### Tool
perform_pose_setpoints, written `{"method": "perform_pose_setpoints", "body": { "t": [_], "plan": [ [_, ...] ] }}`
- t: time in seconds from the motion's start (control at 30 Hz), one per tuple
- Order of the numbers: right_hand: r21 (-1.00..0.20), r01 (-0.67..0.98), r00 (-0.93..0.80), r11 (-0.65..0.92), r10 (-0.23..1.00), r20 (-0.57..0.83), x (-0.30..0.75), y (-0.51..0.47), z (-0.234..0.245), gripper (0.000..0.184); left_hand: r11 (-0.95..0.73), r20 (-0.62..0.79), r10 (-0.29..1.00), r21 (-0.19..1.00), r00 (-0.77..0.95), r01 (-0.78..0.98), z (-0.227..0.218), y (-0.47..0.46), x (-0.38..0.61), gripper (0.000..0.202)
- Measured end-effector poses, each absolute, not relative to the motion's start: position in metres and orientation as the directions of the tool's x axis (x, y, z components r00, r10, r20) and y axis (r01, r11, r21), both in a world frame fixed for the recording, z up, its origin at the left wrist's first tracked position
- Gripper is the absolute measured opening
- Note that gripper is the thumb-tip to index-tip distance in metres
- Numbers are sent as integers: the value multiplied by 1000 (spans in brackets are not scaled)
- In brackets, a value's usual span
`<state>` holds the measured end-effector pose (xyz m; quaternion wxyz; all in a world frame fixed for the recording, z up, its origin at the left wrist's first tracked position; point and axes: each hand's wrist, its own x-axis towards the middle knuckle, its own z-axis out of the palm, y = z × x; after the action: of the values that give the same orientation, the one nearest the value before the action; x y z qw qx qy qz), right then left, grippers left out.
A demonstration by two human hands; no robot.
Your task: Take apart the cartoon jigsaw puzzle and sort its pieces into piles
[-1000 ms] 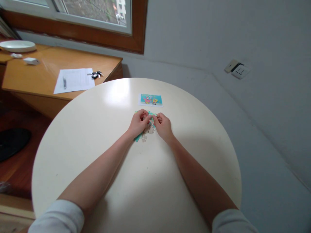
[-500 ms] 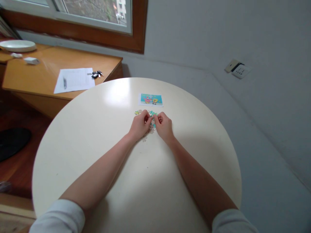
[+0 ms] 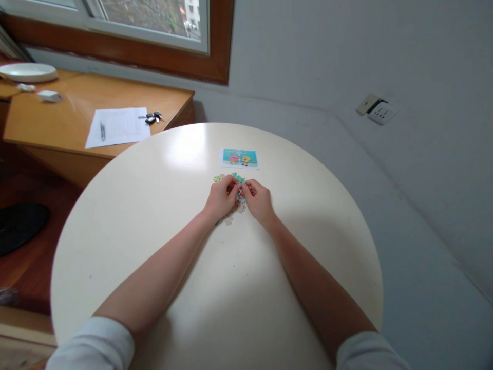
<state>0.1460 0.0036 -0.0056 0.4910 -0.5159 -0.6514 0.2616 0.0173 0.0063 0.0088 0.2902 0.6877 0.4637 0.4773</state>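
Observation:
Close together over a small heap of jigsaw pieces, my left hand (image 3: 221, 196) and my right hand (image 3: 260, 200) are both closed, thumb against fingertips. Each seems to pinch a jigsaw piece, though the fingers hide most of it. Linked turquoise pieces (image 3: 238, 177) show just beyond the fingertips. A yellow-green piece (image 3: 216, 179) lies past my left knuckles, and a pale piece (image 3: 229, 221) rests nearer me, beside my left wrist. Behind the heap lies a picture card (image 3: 240, 158) with a pink and a yellow cartoon figure on turquoise.
The round white table (image 3: 127, 221) carries all of this. A wooden desk (image 3: 77, 97) at the left holds a paper sheet (image 3: 119, 126) with a pen, keys (image 3: 153, 118) and a white round object (image 3: 27, 72). Wall sockets (image 3: 381, 112) are at the right.
My right hand has shifted slightly left, its fingertips lower, closer to the left hand. More of the turquoise pieces now shows beyond the fingertips.

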Motion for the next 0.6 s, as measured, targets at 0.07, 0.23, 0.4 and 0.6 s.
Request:
{"method": "perform_pose_setpoints", "body": {
  "t": [0.07,0.23,0.4,0.6],
  "plan": [
    [-842,424,22,333,926,377,146,3,-5,25,-402,387,915,840,116,365,9,6,17,10],
    [-822,468,73,323,913,401,146,3,-6,25,-411,389,911,830,137,378,6,8,17,13],
    [-825,463,85,324,910,406,147,6,-10,24,-439,393,898,817,196,373,4,7,18,11],
    [-879,361,90,311,927,365,149,8,-13,25,-414,375,909,859,180,302,5,9,17,13]
  ]
}}
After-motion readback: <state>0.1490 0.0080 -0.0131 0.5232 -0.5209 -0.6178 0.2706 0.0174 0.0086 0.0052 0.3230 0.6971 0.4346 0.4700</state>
